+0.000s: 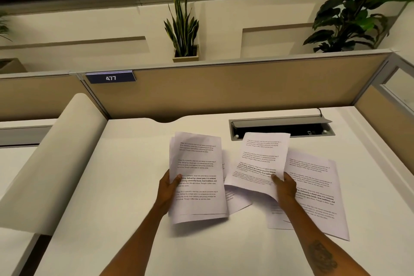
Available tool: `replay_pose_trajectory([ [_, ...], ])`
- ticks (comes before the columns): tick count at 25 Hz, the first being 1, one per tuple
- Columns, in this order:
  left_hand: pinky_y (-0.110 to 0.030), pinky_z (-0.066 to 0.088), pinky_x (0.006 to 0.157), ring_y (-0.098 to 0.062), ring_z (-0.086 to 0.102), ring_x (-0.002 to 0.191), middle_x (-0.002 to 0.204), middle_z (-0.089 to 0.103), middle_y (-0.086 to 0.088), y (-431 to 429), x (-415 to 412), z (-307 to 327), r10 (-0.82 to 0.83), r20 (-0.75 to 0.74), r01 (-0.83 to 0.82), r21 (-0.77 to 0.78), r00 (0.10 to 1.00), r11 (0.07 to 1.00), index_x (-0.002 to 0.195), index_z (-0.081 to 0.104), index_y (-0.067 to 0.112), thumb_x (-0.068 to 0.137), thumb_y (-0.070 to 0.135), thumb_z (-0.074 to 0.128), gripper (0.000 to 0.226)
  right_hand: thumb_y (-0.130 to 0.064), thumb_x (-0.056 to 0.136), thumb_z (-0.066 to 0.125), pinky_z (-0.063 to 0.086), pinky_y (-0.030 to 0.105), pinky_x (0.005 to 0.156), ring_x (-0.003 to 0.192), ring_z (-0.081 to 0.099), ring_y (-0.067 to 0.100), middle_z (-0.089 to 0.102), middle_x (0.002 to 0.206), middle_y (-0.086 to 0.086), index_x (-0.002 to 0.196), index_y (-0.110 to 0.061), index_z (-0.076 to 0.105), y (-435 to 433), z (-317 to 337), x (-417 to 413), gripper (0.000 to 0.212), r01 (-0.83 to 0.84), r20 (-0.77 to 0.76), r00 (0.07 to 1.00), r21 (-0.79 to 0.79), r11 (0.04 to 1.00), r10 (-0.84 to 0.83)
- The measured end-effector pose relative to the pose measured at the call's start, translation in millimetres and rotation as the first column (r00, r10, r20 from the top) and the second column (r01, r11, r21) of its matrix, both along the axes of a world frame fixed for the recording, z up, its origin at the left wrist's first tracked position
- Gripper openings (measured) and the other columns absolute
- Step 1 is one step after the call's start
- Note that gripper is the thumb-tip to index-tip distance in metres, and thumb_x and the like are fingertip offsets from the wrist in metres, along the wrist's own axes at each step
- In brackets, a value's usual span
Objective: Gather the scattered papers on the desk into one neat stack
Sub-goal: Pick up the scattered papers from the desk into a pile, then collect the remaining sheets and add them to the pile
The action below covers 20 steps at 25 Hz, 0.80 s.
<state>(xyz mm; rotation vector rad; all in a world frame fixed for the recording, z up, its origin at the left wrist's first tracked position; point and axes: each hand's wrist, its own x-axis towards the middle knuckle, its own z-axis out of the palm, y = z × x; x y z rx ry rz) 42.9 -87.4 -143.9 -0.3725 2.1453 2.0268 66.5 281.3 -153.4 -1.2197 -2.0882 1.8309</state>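
Observation:
White printed papers are spread over the middle of a white desk (125, 186). My left hand (168, 187) grips a small bundle of sheets (198, 177) by its left edge, lifted off the desk. My right hand (285, 186) pinches a single sheet (259, 161) at its lower right, raised and curling. Another sheet (318, 195) lies flat on the desk to the right, partly under my right forearm. More sheets (235, 201) lie between the two hands, mostly covered by the lifted papers.
An open cable tray (282, 129) with a raised grey lid is set into the desk behind the papers. A tan partition (224, 89) with a blue "477" tag (111, 77) walls the back. Potted plants (182, 29) stand beyond it. A curved divider (56, 159) rises at left.

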Motion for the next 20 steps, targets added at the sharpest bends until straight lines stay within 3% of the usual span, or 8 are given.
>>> replay_pose_trajectory([
  [4,-0.054,0.057,0.098,-0.04,0.069,0.112,0.127,0.069,-0.02,11,4,10,0.016,-0.025,-0.016,-0.001,1.0,1.0,0.135,0.055,0.001,0.101,0.011,0.058,0.035,-0.007,0.094,0.066,0.052,0.048,0.1,0.116,0.063,0.039,0.066,0.129,0.017,0.133,-0.002,0.06,19,9,17,0.04,-0.052,-0.113,0.993,-0.208,0.977,0.029],
  [7,-0.05,0.058,0.096,-0.037,0.07,0.111,0.127,0.069,-0.018,30,10,17,0.007,-0.031,-0.006,0.025,0.999,1.0,0.136,0.056,0.002,0.101,0.011,0.059,0.036,-0.01,0.092,0.069,0.053,0.052,0.1,0.109,0.068,0.034,0.069,0.125,0.014,0.13,-0.006,0.062,23,15,28,0.039,-0.184,-0.151,0.978,-0.293,0.938,0.145],
  [13,-0.052,0.058,0.098,-0.035,0.071,0.113,0.127,0.071,-0.015,89,23,34,-0.086,-0.024,0.087,0.089,0.996,0.992,0.136,0.056,0.006,0.1,0.015,0.061,0.037,-0.014,0.091,0.07,0.056,0.053,0.097,0.105,0.071,0.032,0.073,0.12,0.014,0.123,-0.01,0.067,5,27,36,0.032,-0.386,-0.219,0.917,-0.267,0.883,0.334],
  [16,-0.041,0.063,0.091,-0.024,0.076,0.106,0.126,0.073,-0.012,109,27,40,-0.122,-0.059,0.128,0.094,0.991,0.987,0.134,0.058,0.011,0.102,0.019,0.058,0.033,-0.009,0.09,0.071,0.052,0.056,0.101,0.111,0.069,0.037,0.072,0.122,0.015,0.129,-0.006,0.062,3,32,36,0.04,-0.391,-0.255,0.913,-0.317,0.864,0.319],
  [20,-0.049,0.058,0.1,-0.03,0.071,0.115,0.129,0.071,-0.013,117,31,43,-0.074,-0.02,0.076,0.177,0.997,0.981,0.138,0.057,0.009,0.108,0.033,0.042,0.041,-0.001,0.087,0.071,0.054,0.057,0.098,0.11,0.069,0.04,0.072,0.12,0.02,0.13,-0.002,0.061,1,37,35,0.044,-0.401,-0.299,0.903,-0.32,0.858,0.31],
])
